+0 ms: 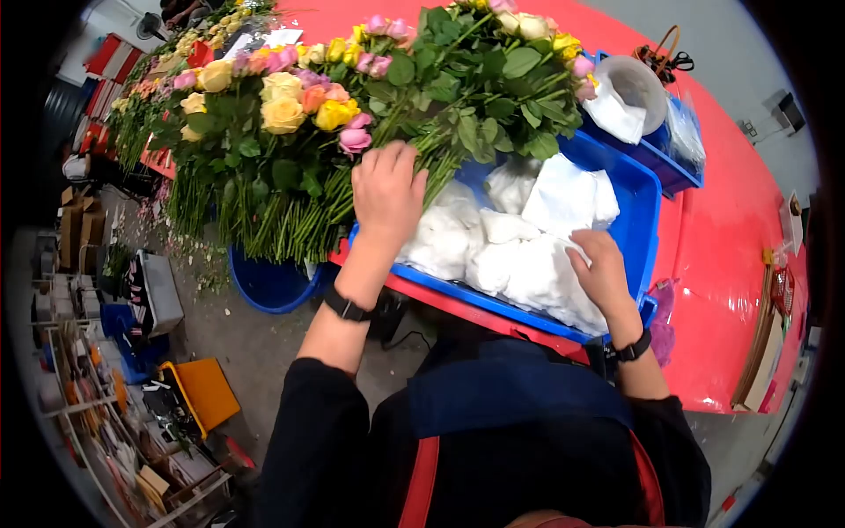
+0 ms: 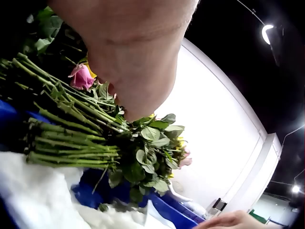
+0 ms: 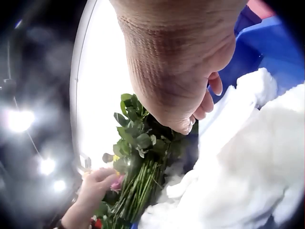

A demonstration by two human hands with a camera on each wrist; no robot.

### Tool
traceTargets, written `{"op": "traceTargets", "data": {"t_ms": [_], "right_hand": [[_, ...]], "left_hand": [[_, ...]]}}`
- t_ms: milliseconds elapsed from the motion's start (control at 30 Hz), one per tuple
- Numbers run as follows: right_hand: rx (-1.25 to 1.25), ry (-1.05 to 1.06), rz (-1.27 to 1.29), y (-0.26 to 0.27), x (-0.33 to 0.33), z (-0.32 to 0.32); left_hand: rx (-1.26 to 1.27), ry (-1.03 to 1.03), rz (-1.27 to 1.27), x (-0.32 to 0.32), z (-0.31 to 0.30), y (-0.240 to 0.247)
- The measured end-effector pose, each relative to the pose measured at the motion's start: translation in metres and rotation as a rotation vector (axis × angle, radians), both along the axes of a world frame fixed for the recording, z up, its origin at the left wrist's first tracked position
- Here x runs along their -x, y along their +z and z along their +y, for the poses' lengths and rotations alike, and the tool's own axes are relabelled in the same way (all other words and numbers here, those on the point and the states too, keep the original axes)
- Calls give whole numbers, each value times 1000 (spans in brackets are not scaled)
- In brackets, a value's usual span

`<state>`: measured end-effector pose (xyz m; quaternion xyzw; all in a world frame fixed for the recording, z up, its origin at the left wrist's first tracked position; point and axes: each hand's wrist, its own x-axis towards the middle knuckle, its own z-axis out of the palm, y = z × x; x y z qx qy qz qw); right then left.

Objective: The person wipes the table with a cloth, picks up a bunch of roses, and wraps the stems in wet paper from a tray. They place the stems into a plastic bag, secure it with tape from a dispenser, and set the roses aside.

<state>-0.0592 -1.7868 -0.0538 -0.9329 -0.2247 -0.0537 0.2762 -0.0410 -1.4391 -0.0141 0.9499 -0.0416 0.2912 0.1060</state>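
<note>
My left hand (image 1: 385,194) is over the stems of a heap of cut roses, its fingertips beside a pink rose (image 1: 355,139). Most of its fingers are hidden in the left wrist view, so I cannot tell whether they pinch a stem. My right hand (image 1: 606,275) hovers with loose fingers at the right side of a blue tray (image 1: 641,198), holding nothing. Soft white wads (image 1: 515,264), like cotton, fill much of this tray, and a folded white sheet (image 1: 559,194) lies on them. Bundled green stems (image 2: 71,148) reach over the tray's far left edge.
A smaller blue crate (image 1: 682,180) with a roll of clear wrap (image 1: 635,92) stands behind the tray on the red table (image 1: 722,290). Scissors (image 1: 682,62) lie farther back. Below the stems, a blue bucket (image 1: 264,286) is on the floor.
</note>
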Motion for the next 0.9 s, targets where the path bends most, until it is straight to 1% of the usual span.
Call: {"op": "traceTargets", "data": {"t_ms": [33,67,133,167,267,300,367,400,433,467,500,533,600,633,667,700,733,767,800,833,867,900], "right_hand": [[-2,18,2,2,11,1],[-5,34,1,4,21,3],[-26,49,13,6,39,6],[-44,50,28,6,48,8],[-81,46,33,13,64,14],[-95,44,24,15,68,17],[-124,42,10,18,73,25],[-151,45,51,24,74,34],[-170,47,118,29,73,44],[-224,78,193,36,71,57],[-307,149,230,44,69,72],[-331,193,283,48,66,87],[-540,264,430,50,69,116],[-684,301,635,67,76,129],[-818,215,688,55,83,140],[-633,211,605,54,84,134],[-448,195,524,57,83,126],[-453,260,370,55,88,116],[-452,325,221,52,94,105],[-400,344,187,49,98,92],[-343,381,187,44,104,79],[-288,419,186,38,110,68]], "left_hand": [[-39,89,49,-11,6,-7],[-43,146,157,-20,11,-12],[4,215,490,-31,18,-11],[-4,178,483,-34,22,-12],[187,94,467,-32,20,-6],[162,24,329,-28,17,-4],[448,-145,402,-21,10,10],[593,-226,449,-12,3,20],[901,-253,606,1,-11,44],[995,-274,638,11,-22,58],[1141,-345,614,17,-31,61],[1286,-411,585,24,-41,62],[1464,-427,469,49,-66,73],[1479,-428,363,62,-75,77],[1492,-427,260,76,-83,80],[1494,-411,166,90,-86,83],[1461,-420,164,104,-83,85],[1541,-373,122,123,-85,75],[1230,-294,315,147,-75,77],[889,-246,467,171,-65,79],[646,-192,740,196,-69,83],[663,-316,749,222,-82,78]]}}
